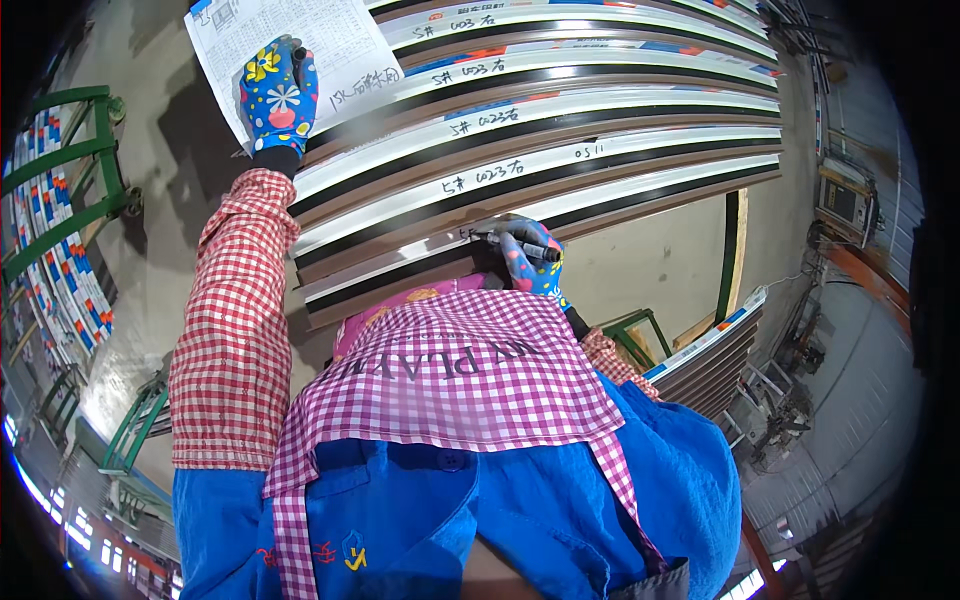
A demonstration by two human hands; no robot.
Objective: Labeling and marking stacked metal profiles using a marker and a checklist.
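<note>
My right hand [535,255], in a blue patterned glove, is closed around a dark marker pen [520,245]. The pen's tip touches the white face of the nearest long profile [400,258], beside a short start of black handwriting. At the upper left my left hand [280,100], gloved alike, rests on a printed paper sheet [350,45]. Its fingers are curled, with a small dark object at their tips that I cannot make out. Beyond the nearest profile, several brown and white profiles [480,185] lie side by side, with black handwriting on their white faces.
Green metal racks [105,150] hold more profiles at the left. A stack of brown profiles [705,365] stands at the lower right, near a green frame [640,335]. A grey boxy machine [845,205] is at the far right. Concrete floor [640,215] shows between them.
</note>
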